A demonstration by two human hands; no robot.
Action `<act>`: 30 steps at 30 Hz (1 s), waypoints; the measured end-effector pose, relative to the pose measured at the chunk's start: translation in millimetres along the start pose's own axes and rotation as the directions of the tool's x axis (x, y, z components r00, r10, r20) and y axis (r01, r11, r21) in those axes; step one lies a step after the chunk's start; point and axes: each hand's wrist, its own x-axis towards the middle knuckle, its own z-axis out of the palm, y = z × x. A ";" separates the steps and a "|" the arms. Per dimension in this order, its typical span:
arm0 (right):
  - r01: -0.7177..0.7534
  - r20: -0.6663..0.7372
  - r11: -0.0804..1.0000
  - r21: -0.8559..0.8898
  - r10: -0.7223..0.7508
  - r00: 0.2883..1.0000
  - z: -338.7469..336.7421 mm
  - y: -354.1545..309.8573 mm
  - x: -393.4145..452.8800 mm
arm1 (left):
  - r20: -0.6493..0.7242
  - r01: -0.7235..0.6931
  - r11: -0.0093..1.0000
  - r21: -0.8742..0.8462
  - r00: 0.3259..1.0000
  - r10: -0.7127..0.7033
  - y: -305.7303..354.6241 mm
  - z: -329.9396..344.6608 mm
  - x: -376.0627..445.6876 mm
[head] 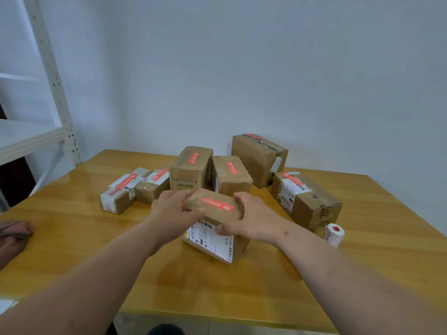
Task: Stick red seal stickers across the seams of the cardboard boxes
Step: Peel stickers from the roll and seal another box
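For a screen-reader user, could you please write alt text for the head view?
Both hands, left hand and right hand, grip a cardboard box bearing a red seal sticker on a wooden table. Six more stickered boxes stand behind it.

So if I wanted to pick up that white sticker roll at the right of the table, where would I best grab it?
Grip the sticker roll round its white curved side, coming from above or from the near right, where the table is bare. It seems to lie tilted, its red-cored end up and towards the camera, so fingers can close across its width. A cardboard box stands close behind it on the left, so avoid reaching from there.
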 end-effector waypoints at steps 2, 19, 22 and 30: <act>0.014 -0.037 1.000 -0.005 -0.014 0.999 7.6 -9.3 8.0 | 0.028 0.003 1.000 0.015 1.000 -0.004 -3.0 -3.8 1.1; 0.186 -0.015 0.943 -0.277 -0.198 0.980 13.7 -35.8 52.6 | -0.067 -0.051 0.922 0.383 0.994 0.083 -6.0 -25.4 43.0; 0.220 -0.117 0.905 -0.364 -0.279 0.953 18.1 -35.0 60.7 | -0.078 -0.078 0.877 0.474 0.988 0.131 -2.1 -17.5 49.8; 0.236 -0.253 0.933 -0.273 -0.306 0.918 -4.3 -11.7 76.0 | -0.154 -0.067 0.810 0.583 0.969 0.191 -5.6 -5.3 76.3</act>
